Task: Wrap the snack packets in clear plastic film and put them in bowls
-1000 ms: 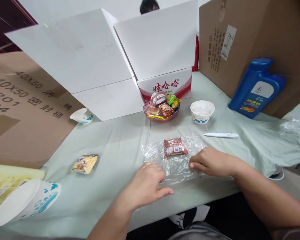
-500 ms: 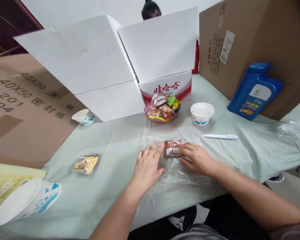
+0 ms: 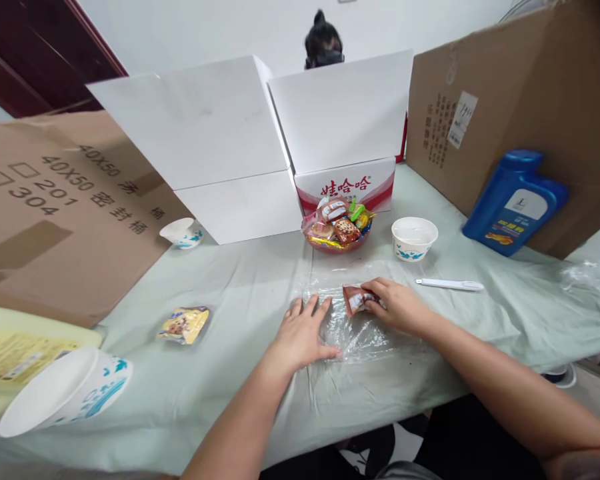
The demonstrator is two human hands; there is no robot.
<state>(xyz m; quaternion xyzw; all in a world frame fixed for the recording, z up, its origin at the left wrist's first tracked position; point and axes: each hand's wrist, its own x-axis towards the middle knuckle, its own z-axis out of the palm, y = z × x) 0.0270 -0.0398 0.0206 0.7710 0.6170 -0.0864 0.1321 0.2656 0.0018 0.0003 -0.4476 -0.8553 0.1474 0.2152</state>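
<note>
Palm of left hand (image 3: 303, 333) flat, unclenched on plastic wrap (image 3: 361, 339); right hand (image 3: 397, 307) tight around snack packet (image 3: 355, 300)

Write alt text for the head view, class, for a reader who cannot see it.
A person's right hand holds a brown packet on a clear plastic sheet spread on a table, while the left hand lies flat on the sheet. Behind are a snack bowl, a cup and a pen.
</note>
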